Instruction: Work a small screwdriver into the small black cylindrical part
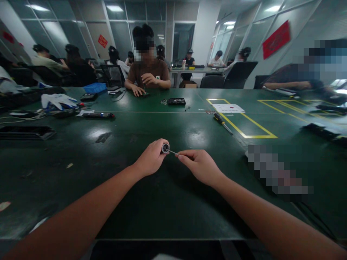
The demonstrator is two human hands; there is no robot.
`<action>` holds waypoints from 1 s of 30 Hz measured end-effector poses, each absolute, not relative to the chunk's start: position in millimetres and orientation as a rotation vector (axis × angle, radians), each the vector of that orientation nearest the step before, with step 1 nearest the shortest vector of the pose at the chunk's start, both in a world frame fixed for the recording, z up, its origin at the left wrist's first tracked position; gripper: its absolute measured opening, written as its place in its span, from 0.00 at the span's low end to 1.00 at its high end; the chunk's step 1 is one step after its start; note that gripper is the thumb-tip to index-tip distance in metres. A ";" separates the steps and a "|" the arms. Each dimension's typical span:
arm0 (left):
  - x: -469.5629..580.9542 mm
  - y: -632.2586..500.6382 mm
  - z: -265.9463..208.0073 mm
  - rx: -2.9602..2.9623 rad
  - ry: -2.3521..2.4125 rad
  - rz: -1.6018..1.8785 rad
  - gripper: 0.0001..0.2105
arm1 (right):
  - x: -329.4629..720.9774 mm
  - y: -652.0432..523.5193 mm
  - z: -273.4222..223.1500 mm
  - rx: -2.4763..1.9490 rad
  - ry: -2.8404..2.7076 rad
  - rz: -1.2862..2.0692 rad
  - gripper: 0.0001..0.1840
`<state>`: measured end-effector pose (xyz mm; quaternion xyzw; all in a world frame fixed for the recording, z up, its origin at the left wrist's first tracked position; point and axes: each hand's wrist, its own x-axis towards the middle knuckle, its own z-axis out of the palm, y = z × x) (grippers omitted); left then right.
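Note:
Above the table's middle, my left hand (152, 157) is closed around a small grey cylinder (165, 148), its round, ring-like end facing me. Between the thumb and fingers of my right hand (201, 164) is a thin metal rod (173, 152), perhaps a tool shaft. Its far tip reaches the mouth of the cylinder; whether it touches anything inside is too small to make out. The rest of the cylinder is hidden by my left fingers.
A screwdriver (222, 123) lies ahead to the right, near a paper sheet (229, 108) and yellow tape (260, 137). White gloves (58, 101), a pen-shaped tool (97, 115) and a black tray (27, 133) are leftward. Across the green table (135, 224) sits a person (148, 70) beyond a black part (176, 101).

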<state>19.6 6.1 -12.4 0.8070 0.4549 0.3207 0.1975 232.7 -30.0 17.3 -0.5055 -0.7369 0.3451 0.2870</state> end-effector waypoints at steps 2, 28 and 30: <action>19.0 6.4 -12.8 2.249 1.270 0.921 0.05 | 234.9 -27.4 16.8 -1.338 -1.871 1.072 0.17; 20.0 4.9 -11.8 2.533 1.325 0.817 0.08 | 230.3 -37.2 22.5 -1.392 -2.172 0.514 0.16; 20.8 4.4 -11.7 2.473 1.341 0.830 0.07 | 229.9 -37.0 22.7 -1.383 -2.156 0.559 0.16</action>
